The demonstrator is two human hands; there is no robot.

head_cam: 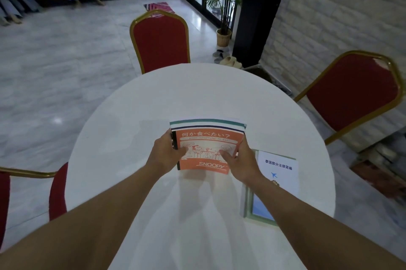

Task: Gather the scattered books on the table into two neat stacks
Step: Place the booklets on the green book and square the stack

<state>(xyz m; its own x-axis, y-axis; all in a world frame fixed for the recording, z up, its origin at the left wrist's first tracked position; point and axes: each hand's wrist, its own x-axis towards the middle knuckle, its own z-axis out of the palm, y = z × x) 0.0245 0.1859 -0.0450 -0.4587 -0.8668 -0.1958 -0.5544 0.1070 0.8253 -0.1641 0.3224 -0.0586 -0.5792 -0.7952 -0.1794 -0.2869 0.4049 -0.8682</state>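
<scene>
An orange Snoopy notebook (pixel 208 137) tops a stack of books (pixel 207 123) in the middle of the round white table (pixel 197 93); green, dark and white edges of the books below show at its far side. My left hand (pixel 169 153) grips the notebook's left edge, thumb on the cover. My right hand (pixel 239 159) holds its right edge, fingers on the cover. A second stack lies to the right, topped by a white booklet (pixel 279 170) with blue lettering and a plane mark; my right forearm crosses its near part.
Red chairs with gold frames stand around the table: one at the far side (pixel 161 43), one at the right (pixel 353 91), one at the left (pixel 57 190). A potted palm (pixel 224 36) and slippers are by the brick wall. People sit far back left.
</scene>
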